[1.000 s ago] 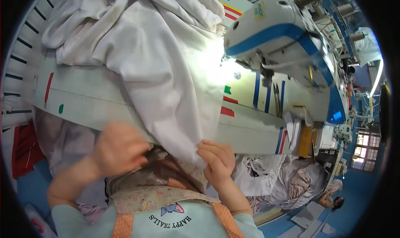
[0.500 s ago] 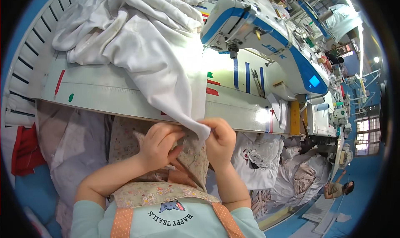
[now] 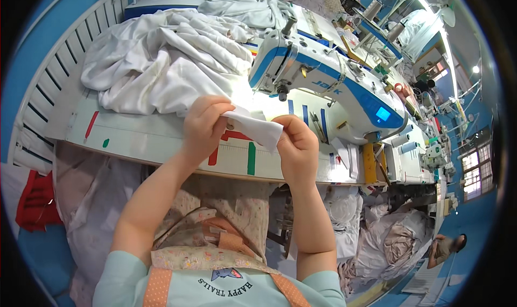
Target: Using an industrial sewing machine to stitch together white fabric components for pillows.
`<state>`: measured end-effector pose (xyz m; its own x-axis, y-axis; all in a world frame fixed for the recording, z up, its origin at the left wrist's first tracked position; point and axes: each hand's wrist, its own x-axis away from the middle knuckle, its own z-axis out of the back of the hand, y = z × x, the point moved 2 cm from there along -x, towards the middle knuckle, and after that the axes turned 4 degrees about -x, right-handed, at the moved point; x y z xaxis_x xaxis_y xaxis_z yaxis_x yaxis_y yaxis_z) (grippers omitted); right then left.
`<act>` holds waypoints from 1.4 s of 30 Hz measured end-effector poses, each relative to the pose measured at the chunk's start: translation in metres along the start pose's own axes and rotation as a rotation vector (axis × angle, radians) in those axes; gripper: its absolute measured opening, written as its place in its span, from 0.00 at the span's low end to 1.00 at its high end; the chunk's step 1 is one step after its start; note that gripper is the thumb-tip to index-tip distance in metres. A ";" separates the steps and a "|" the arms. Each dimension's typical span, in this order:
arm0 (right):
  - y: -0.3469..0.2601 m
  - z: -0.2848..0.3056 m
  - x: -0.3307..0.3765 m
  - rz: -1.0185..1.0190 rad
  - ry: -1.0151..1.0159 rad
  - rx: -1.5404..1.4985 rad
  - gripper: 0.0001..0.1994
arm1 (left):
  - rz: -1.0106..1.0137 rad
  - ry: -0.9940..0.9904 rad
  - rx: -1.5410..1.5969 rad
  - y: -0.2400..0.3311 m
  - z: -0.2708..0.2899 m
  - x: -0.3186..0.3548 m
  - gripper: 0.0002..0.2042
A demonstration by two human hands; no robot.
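A long white cloth lies bunched on the sewing table, and its narrow end stretches between my hands above the table's front part. My left hand grips the cloth with curled fingers. The corner at the other side is pinched between thumb and fingers of my right hand. Just beyond my hands stands a white and blue sewing machine, its needle area brightly lit. The cloth's far side is hidden from me.
Scissors-like tweezers lie beside blue tape strips on the sewing table. White slatted railing runs along the left. Piled cloth sits below at right. A person is farther off at the right.
Both hands have moved up and forward from the table's front edge to over the tabletop. The cloth end now stretches between them, and the bunched cloth lies farther back.
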<state>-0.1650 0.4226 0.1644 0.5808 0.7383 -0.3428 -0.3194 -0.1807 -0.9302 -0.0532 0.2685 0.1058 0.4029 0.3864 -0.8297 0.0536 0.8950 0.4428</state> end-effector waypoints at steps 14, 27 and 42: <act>0.042 -0.028 0.036 -0.240 -0.026 0.018 0.03 | 0.122 -0.385 -0.045 0.063 0.046 0.062 0.44; 0.031 -0.022 0.063 0.080 -0.024 0.192 0.03 | 0.622 -0.531 0.448 0.059 0.027 0.081 0.12; 0.027 -0.020 0.056 -0.084 0.199 0.153 0.05 | 0.139 -0.215 0.105 0.073 0.004 0.106 0.30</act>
<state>-0.1263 0.4464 0.1173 0.7414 0.6012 -0.2983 -0.3644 -0.0126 -0.9311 -0.0030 0.3738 0.0517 0.5972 0.4377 -0.6721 0.0741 0.8043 0.5896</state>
